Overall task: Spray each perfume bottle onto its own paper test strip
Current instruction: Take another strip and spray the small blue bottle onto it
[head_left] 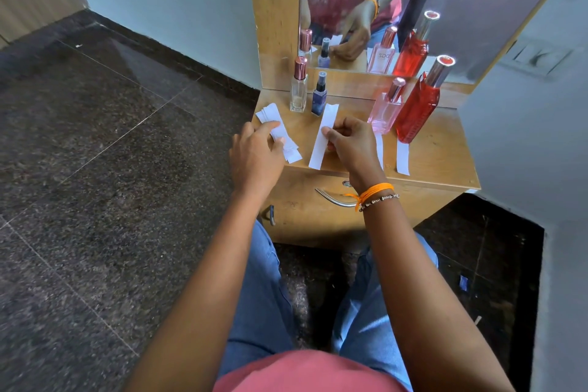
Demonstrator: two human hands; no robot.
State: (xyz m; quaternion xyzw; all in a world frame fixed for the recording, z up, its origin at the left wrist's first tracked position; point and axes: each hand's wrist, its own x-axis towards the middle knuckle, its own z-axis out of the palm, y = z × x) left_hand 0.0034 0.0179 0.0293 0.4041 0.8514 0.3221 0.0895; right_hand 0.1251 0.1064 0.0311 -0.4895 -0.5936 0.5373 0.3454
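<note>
Head view: at a small wooden surface point(439, 153), the right hand point(351, 145) pinches a paper test strip point(322, 140) at mid-length, laying it at 6 o'clock of the dark blue bottle point(319, 95). The left hand point(254, 156) grips the spare strip stack point(280, 129) at 9 o'clock. Thin paper looks light and floppy, best held by an edge; the glass bottles seem heavier, slick and breakable, best gripped round the body.

Four capped bottles upright at 12 o'clock: clear bottle point(299, 89), navy bottle point(319, 95), pink bottle point(386, 108), red bottle point(420, 105); white strip point(321, 140) flat at 6 o'clock of navy.
</note>
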